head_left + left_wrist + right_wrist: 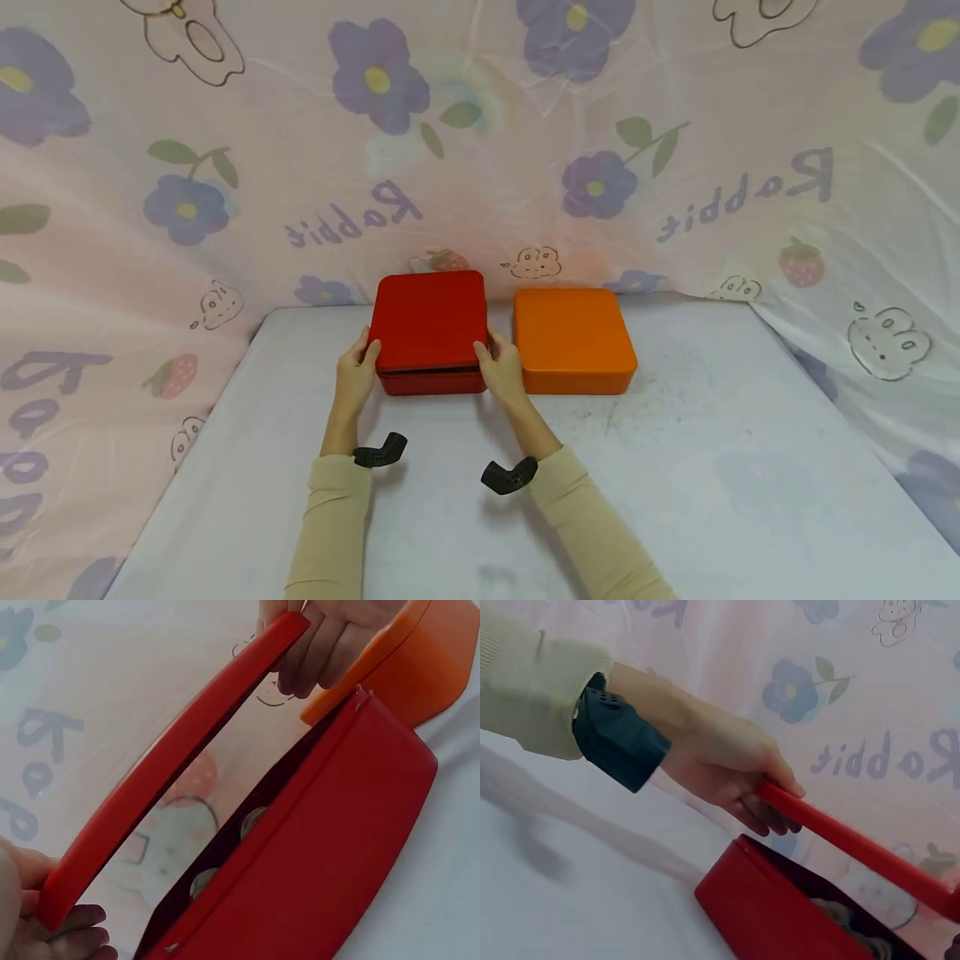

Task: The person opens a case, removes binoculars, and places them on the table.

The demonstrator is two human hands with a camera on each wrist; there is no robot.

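A red square lid [430, 321] is raised above the red box [433, 384], with a dark gap between them. My left hand [356, 373] grips the lid's left edge, thumb on top. On the opposite edge, my right hand [501, 368] holds it the same way. The left wrist view shows the lid [161, 761] fully apart from the box [322, 825]. Inside the box are round, shiny things [253, 822], mostly hidden by its wall; their kind cannot be made out.
An orange box [575, 342] with its lid on stands just right of the red box. Both stand on a white-covered table [712, 467], near a printed fabric curtain [480, 150] at the back. Black camera mounts [382, 450] sit on both wrists.
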